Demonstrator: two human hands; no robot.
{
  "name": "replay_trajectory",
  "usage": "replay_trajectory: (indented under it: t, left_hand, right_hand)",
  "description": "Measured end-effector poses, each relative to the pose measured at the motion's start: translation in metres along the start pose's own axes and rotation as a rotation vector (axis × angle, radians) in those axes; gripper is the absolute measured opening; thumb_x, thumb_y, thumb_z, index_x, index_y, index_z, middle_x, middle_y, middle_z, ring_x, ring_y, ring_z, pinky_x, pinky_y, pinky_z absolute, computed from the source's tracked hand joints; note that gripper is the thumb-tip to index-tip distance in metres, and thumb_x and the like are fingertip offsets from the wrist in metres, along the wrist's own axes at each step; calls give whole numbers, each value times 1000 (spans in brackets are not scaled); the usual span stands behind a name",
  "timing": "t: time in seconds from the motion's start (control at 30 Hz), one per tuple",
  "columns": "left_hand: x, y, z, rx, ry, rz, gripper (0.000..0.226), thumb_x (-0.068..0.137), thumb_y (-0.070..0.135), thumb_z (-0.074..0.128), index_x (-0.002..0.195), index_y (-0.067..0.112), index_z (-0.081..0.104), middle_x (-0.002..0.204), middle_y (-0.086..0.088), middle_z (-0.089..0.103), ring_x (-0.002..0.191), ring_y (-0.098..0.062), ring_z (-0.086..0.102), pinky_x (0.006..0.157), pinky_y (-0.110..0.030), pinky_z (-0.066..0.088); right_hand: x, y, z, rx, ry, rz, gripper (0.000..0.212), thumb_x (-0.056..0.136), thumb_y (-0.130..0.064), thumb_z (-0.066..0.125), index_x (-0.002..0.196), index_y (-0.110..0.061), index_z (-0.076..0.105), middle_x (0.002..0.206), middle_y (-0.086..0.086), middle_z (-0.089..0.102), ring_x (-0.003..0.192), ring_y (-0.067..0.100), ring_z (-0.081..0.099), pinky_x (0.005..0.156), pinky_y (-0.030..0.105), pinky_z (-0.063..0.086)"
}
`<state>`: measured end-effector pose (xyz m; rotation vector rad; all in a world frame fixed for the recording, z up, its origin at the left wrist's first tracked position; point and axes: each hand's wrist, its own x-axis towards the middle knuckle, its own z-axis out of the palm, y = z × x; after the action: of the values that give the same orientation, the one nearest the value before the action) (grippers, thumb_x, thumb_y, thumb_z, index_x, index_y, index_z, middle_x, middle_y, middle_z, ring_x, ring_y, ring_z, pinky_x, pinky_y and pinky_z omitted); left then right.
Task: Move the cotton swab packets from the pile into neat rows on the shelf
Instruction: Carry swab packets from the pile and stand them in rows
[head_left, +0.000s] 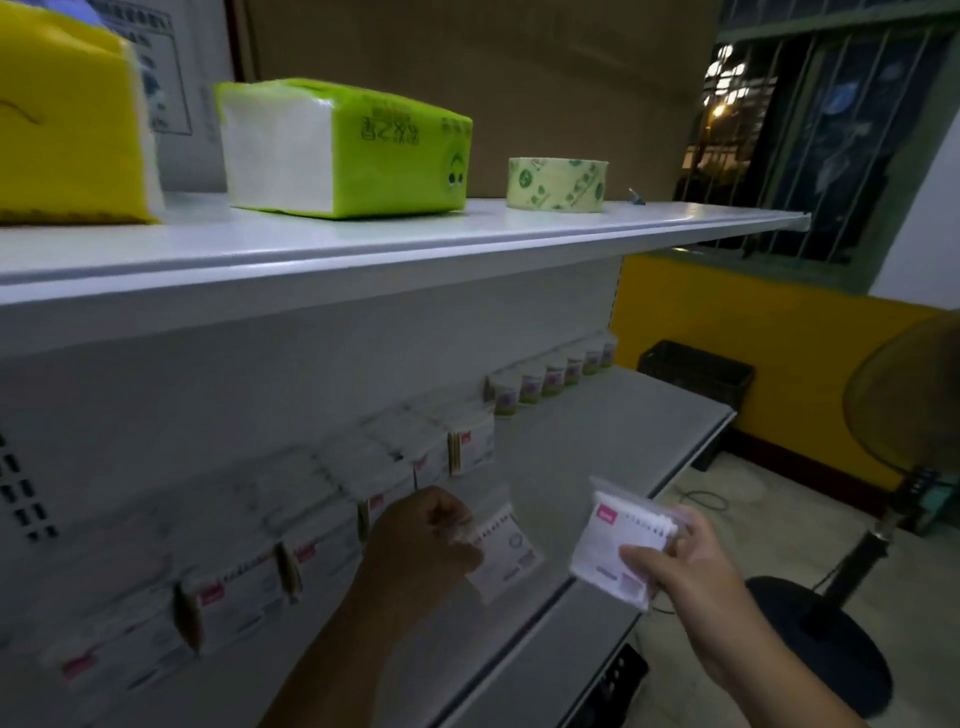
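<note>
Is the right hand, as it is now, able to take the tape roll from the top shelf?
Probably not yet. The right hand already pinches a swab packet, so its fingers are busy. The tape roll itself stands free on the upper shelf, nothing before it.

White swab packets (605, 545) with pink labels, lime-green tissue pack (363, 150), yellow pack (62, 119), cream tape roll (557, 184) printed green, white shelf (597, 431)

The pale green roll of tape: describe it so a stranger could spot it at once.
Find the white metal top shelf. On it, right of the yellow tissue pack and the lime-green tissue pack, lies the pale green roll of tape, flat. It alone is round and low; the packs are boxy.
</note>
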<state>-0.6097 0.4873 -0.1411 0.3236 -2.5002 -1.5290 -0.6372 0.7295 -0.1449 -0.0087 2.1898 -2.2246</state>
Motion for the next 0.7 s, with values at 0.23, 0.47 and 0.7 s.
replay_trajectory:
  t: [0.23,0.47,0.7]
  left_hand:
    - [60,14,12,640,349,297,30,79,34,68,108,29,64,102,5,67,96,-16,60,85,-29,41]
    - [108,5,14,880,400,117,29,78,36,67,106,34,60,113,13,57,116,-16,44,94,-34,19]
    - [111,5,22,1018,400,-33,32,74,32,65,106,29,57,116,8,53,119,-18,43,96,-33,19]
  right_hand:
    - [78,-15,8,-282,-81,-185,45,75,0,76,101,-29,54,94,12,65,81,29,65,72,44,56]
    - [177,-4,40,-630,-497,-411,40,73,-12,79,89,-38,53,89,-14,62,80,-4,62,61,15,52]
    - [233,25,84,-993,-546,-1132,54,67,-24,81,114,-5,63,126,18,57,112,34,59,88,43,54]
